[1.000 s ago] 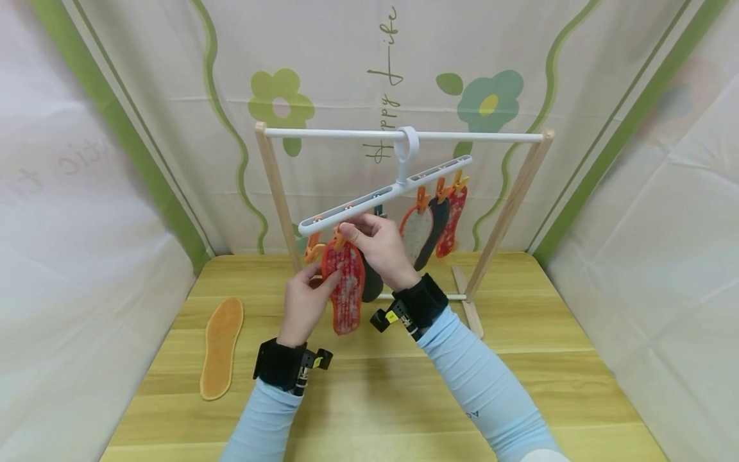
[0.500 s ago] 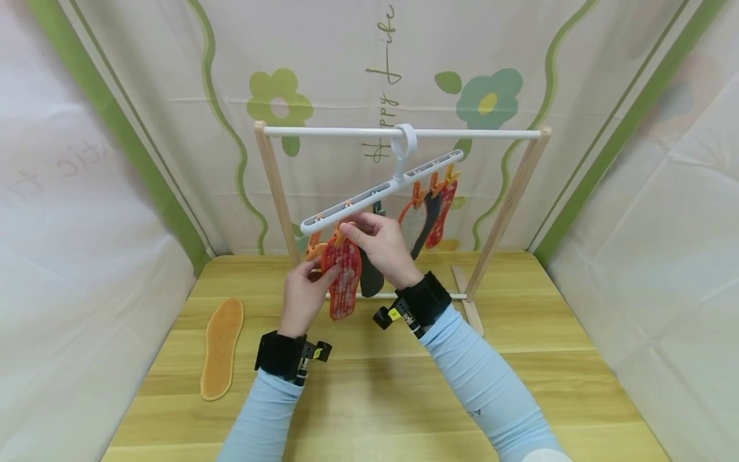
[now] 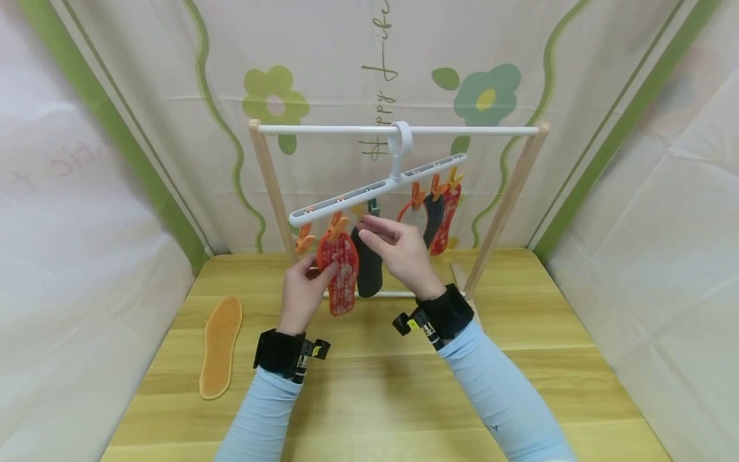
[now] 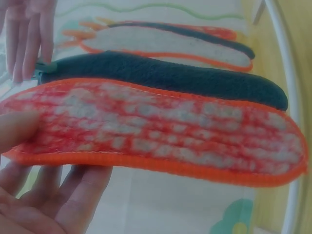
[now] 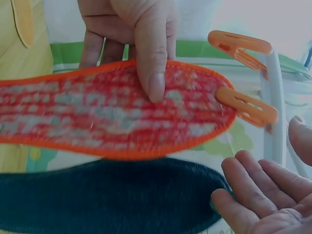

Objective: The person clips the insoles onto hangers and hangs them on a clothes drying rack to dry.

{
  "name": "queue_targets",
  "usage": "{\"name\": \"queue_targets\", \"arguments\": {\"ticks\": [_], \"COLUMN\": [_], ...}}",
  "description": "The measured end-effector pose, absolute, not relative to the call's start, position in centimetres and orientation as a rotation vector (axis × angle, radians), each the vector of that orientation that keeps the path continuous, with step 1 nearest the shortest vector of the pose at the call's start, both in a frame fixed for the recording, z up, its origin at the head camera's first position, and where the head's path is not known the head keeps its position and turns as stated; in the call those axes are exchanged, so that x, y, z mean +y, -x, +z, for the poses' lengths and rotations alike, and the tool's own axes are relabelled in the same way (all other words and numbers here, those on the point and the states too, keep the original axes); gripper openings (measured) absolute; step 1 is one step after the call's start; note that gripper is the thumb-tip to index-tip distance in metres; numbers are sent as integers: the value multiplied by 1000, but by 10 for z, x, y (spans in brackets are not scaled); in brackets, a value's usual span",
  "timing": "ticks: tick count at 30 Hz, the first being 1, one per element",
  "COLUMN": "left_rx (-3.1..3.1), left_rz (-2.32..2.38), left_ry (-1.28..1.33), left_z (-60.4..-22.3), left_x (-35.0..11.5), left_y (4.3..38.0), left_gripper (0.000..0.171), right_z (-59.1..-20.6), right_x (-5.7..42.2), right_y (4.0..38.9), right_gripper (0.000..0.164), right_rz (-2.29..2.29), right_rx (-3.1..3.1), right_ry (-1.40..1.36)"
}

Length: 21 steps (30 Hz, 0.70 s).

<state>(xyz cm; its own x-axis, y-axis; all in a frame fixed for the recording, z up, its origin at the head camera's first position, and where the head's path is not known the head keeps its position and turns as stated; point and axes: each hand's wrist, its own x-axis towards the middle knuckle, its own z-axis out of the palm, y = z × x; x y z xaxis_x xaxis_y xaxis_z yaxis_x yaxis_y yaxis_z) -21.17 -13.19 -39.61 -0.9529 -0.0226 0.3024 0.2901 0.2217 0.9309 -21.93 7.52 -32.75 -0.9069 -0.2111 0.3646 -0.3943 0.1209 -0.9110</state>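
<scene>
A red and white insole (image 3: 340, 276) with an orange edge hangs by its top from an orange clothespin (image 5: 248, 105) on a white clip hanger (image 3: 346, 204). My left hand (image 3: 303, 289) pinches this insole near its upper part, thumb on the patterned face and fingers behind. To the right of that clothespin is my right hand (image 3: 404, 253), its fingers spread and holding nothing. Just behind the red insole, a dark insole (image 4: 161, 73) hangs from a green clothespin (image 3: 373, 206). Beside the left hand, another orange clothespin (image 3: 303, 239) dangles at the hanger's left end with nothing in it.
The hanger hooks over the white rail (image 3: 329, 130) of a wooden-legged rack. On its right half hang a pale insole (image 3: 412, 221), a dark insole (image 3: 433, 215) and another red insole (image 3: 446, 221). An orange insole (image 3: 220, 346) lies on the table (image 3: 369, 398) at the left.
My right hand has let go of the orange clothespin and drawn back to the right. The clothespin now grips the red insole's top. My left hand still pinches the insole.
</scene>
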Motion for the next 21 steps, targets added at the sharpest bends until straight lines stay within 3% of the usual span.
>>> {"name": "queue_targets", "arguments": {"ticks": [6, 21], "left_rx": [-2268, -2290], "left_rz": [-1784, -1788], "left_ry": [231, 244], "left_z": [-397, -401], "left_x": [-135, -143], "left_y": [212, 215], "left_gripper": [33, 33], "right_z": [-338, -384], "right_x": [96, 145], "right_y": [203, 166], "right_gripper": [40, 43], "right_rz": [1835, 1895], "right_rx": [-2240, -2268], "right_ry": [-549, -333]}}
